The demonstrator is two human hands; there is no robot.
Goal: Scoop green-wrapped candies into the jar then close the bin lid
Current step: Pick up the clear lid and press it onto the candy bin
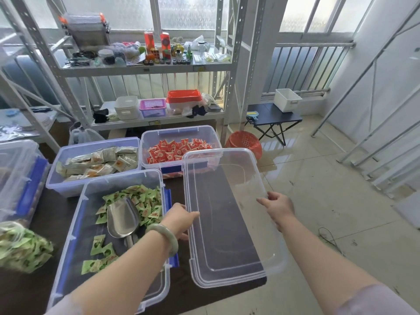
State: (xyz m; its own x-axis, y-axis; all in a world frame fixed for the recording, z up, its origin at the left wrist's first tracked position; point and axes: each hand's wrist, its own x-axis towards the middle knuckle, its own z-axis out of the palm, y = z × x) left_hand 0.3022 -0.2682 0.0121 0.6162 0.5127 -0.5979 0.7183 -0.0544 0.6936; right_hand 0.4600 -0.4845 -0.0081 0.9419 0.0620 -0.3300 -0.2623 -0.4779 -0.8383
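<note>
Head view: I've got the clear lid (227,214) in both hands, my left hand (181,220) pinching its near-left edge, my right hand (278,206) curled over the far-right edge, so it rides level. The bin (77,226) sits open just to the left, green candies (145,202) and the metal scoop (121,218) inside. Next, I reckon, swing it over and press down.

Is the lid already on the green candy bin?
No, both hands hold the clear lid beside the open bin, metal scoop inside.
</note>
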